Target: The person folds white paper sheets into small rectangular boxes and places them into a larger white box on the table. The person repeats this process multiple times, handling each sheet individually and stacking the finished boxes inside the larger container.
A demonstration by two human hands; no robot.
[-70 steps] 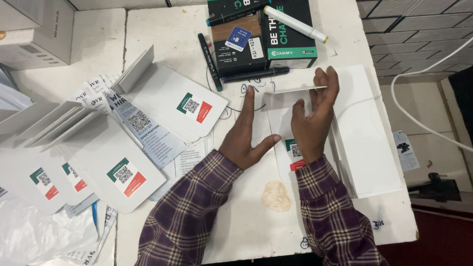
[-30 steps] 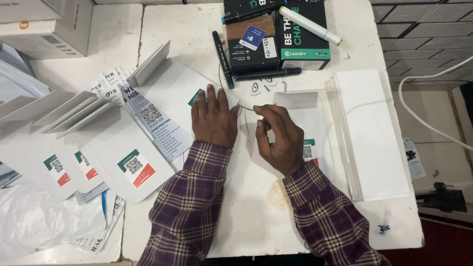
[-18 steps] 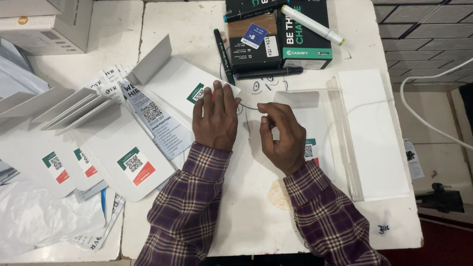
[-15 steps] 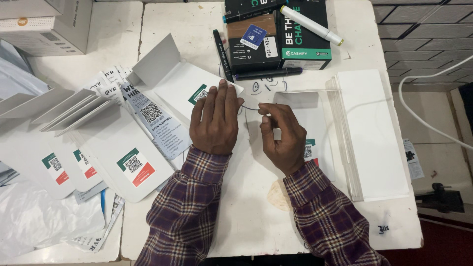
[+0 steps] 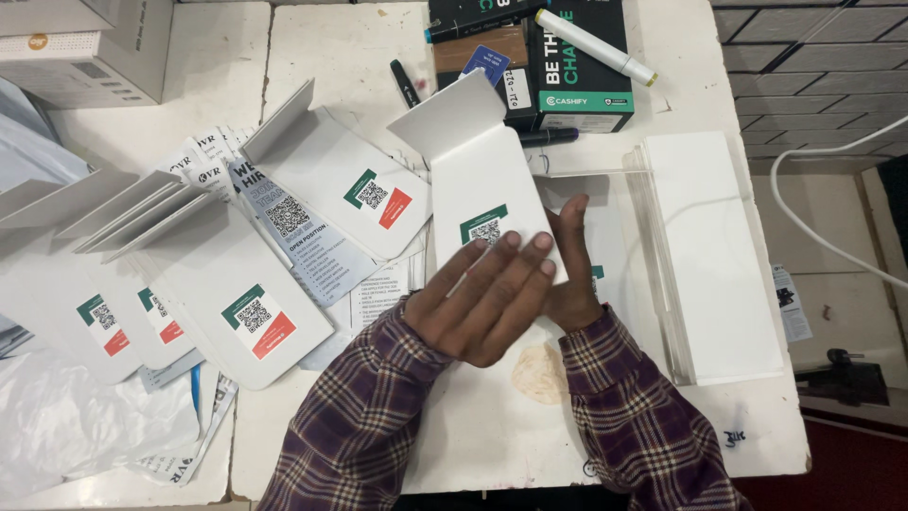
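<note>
Left hand (image 5: pixel 487 303) fingers lie flat, open on the white card (image 5: pixel 492 203); right hand (image 5: pixel 570 274) open beneath it.

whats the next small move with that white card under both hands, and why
Probably press the top flap down flat. The white card lies on the table with its upper flap raised at an angle. The left hand lies flat across the card's lower end and the right hand is partly beneath it, so the card looks steadied.
</note>
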